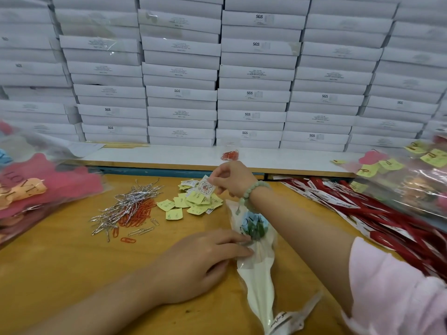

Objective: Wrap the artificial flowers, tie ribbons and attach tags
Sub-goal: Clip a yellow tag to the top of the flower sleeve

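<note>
On the wooden table [60,274] a wrapped flower [258,286] is lying: crinkly clear film over a cream cone, narrow end nearest. The left hand [198,264] is pressing it flat-fingered, gripping nothing. The right hand [227,176] is pinching a small white printed tag [206,187] above yellow paper slips [193,201].

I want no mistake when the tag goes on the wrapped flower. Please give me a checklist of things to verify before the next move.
1. Tag in hand: ok. The right hand pinches a white tag above the yellow tags.
2. Only one tag pinched: cannot tell.
3. Flower steady: ok. The left hand rests its fingers on the wrapped flower.
4. Paper clips near: ok. They lie on the table, left of the yellow tags.
5. Ribbon tied: cannot tell. A printed ribbon shows at the wrap's narrow end, but the knot is unclear.
</note>
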Demonstrator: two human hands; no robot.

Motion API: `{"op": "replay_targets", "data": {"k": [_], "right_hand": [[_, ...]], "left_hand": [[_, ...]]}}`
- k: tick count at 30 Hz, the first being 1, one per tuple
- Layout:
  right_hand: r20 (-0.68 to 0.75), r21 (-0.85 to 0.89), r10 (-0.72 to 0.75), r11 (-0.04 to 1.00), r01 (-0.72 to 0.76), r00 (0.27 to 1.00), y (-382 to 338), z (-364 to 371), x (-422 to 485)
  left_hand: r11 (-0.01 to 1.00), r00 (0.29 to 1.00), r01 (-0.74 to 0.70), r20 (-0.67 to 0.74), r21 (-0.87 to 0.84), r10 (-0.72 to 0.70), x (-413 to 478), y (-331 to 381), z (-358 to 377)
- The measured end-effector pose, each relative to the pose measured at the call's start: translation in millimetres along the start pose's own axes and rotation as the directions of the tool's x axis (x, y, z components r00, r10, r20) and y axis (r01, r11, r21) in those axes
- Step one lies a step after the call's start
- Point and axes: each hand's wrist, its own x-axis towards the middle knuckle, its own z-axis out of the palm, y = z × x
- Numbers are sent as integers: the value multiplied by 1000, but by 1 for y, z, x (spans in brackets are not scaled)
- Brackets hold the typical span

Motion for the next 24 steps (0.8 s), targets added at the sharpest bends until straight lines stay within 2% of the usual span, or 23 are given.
{"op": "replay_targets", "data": {"k": [5,10,15,18,21,24], "right_hand": [[-52,163,-47,985,54,998,10,-20,-19],[-218,130,-2,991,31,976,46,-57,-49],[-407,131,88,991,-37,909,89,-79,-78],[-417,289,183,955,-61,890,95,-81,-78],[-371,301,192,950,-78,908,94,-80,-76],[-343,250,180,964,-95,922,94,-80,-78]], "left_hand": [[998,998,-55,15,-3,55,-2,4,-3],[995,996,-92,17,-36,93,-3,9,-3],[989,990,-132,-55,-67,128,-2,16,-2],[984,988,-139,-83,-109,131,-2,21,-2],[983,985,-123,-134,-135,105,-3,27,-4],[992,939,-5,-340,-129,-40,-1,20,-18]]}}
